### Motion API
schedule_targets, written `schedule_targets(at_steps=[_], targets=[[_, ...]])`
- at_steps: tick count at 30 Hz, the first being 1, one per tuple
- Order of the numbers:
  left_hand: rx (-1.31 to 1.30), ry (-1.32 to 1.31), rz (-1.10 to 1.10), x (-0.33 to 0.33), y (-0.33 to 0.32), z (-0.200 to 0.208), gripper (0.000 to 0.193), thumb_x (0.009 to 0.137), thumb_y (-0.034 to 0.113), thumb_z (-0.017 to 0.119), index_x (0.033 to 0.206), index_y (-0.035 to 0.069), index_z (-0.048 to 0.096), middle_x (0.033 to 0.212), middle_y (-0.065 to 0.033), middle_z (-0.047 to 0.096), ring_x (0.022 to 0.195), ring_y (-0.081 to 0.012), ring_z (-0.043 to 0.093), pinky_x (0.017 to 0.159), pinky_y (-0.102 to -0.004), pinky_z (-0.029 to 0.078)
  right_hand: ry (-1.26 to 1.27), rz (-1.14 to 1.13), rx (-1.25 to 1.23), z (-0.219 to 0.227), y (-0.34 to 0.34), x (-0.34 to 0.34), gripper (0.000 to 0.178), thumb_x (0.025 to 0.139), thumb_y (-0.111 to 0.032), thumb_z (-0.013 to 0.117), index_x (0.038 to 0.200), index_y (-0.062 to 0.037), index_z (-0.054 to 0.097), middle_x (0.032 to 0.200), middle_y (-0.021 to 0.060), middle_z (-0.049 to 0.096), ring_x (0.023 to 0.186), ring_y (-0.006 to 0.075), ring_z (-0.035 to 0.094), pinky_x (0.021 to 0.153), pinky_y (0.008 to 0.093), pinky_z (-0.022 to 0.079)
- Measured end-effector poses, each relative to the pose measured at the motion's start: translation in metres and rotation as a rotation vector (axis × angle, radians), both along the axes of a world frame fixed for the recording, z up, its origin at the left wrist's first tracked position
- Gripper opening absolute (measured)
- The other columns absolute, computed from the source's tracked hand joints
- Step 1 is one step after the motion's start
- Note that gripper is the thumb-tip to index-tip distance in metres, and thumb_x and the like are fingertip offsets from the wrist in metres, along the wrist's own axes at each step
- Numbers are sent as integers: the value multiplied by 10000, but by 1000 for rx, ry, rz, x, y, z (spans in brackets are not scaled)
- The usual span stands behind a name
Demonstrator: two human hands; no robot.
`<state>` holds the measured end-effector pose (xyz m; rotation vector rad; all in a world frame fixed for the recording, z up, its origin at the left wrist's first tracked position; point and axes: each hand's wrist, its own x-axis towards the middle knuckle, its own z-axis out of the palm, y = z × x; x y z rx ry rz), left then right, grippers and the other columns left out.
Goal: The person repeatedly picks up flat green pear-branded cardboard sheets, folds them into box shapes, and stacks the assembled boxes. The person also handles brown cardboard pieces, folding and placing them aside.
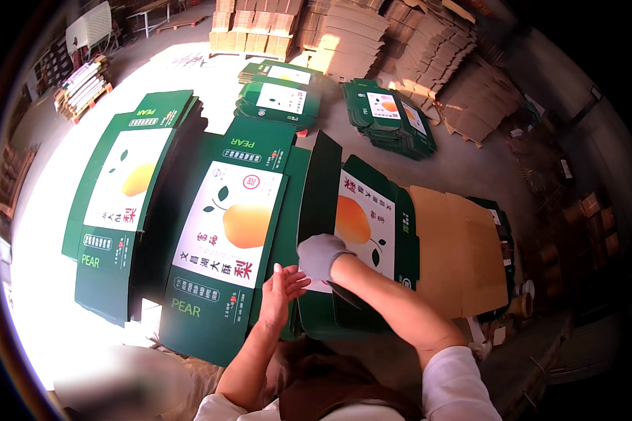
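A green pear carton (361,217) with a white picture panel lies in front of me, its long dark flap (320,182) raised on the left side. My right hand (323,257), in a grey glove, is closed at the near end of that flap; its fingertips are hidden. Bare and open, my left hand (285,284) is held just left of the glove, fingers stretched out and palm turned toward the carton. Left of both hands lies a flat green carton blank (221,224) printed with a large pear.
Another stack of green carton blanks (123,189) stands at far left. Plain brown cardboard (460,245) lies right of the carton. Farther off are two green carton stacks (277,95) (390,116) and tall piles of brown cardboard (358,35). A pallet of rolls (84,88) sits at upper left.
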<state>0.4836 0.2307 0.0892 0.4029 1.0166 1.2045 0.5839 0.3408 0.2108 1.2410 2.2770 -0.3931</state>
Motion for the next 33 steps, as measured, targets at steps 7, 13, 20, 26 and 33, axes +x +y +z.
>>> schedule_targets(at_steps=[7, 13, 20, 26, 33], targets=[[-288, -25, 21, -55, -9, -64, 505, 975, 384, 625, 1181, -76, 600, 983, -121, 703, 852, -217, 687, 771, -336, 546, 495, -236, -721, -43, 6, -29, 451, 910, -422, 583, 736, -18, 680, 563, 103, 617, 486, 204, 597, 559, 354, 514], [-321, 308, -28, -36, -18, -60, 188, 909, 122, 707, 1030, -22, 692, 842, -23, 681, 737, -91, 595, 666, -246, 474, 960, -776, -237, -168, 194, 82, 258, 945, -269, 550, 1069, -62, 643, 791, 109, 684, 544, 190, 611, 541, 332, 511], [-331, 525, -89, -7, -43, -39, 114, 897, 36, 682, 992, -23, 662, 815, 14, 657, 762, -38, 551, 661, -211, 445, 683, -712, 203, -268, 345, 131, 661, 920, -406, 601, 1429, -12, 453, 1243, 218, 653, 1111, 351, 647, 968, 406, 495], [-314, 742, -116, -12, -64, -52, 169, 900, 113, 672, 1008, -17, 658, 734, -74, 673, 681, -96, 616, 650, -260, 494, 573, -821, -119, -232, 352, 92, 828, 839, -344, 761, 1455, 64, 385, 857, 129, 636, 518, 164, 551, 468, 324, 476], [-324, 847, -77, -51, -70, -64, 156, 920, 98, 626, 1020, -21, 641, 706, -100, 631, 628, -143, 592, 612, -290, 473, 968, -848, -147, -244, 315, 85, 413, 843, -233, 795, 1099, -18, 552, 723, -6, 547, 478, 57, 403, 440, 233, 380]])
